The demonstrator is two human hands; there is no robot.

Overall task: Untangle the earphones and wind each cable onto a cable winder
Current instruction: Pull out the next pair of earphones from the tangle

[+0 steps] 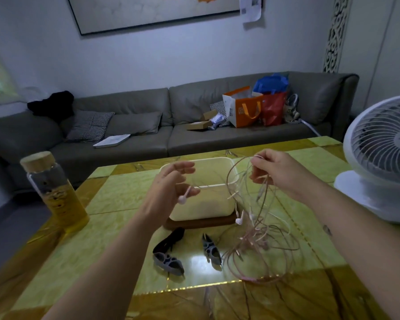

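Both hands are up over the table at mid-frame, and the logic looks plain. The right hand clutches a bunch of loops high, right of centre, so the earphones hang and their own weight opens the knot. The left hand pinches one pale earbud by its stem, held off to the left as if to draw that strand free. The tangle is thin pinkish-tan and whitish cable, spilling from the raised hand down to a heap on the glossy green table, lower right of centre. Another earbud dangles midway. Grey cable winders lie untouched at bottom centre, in front of the white tray. My read is that winding hasn't begun.
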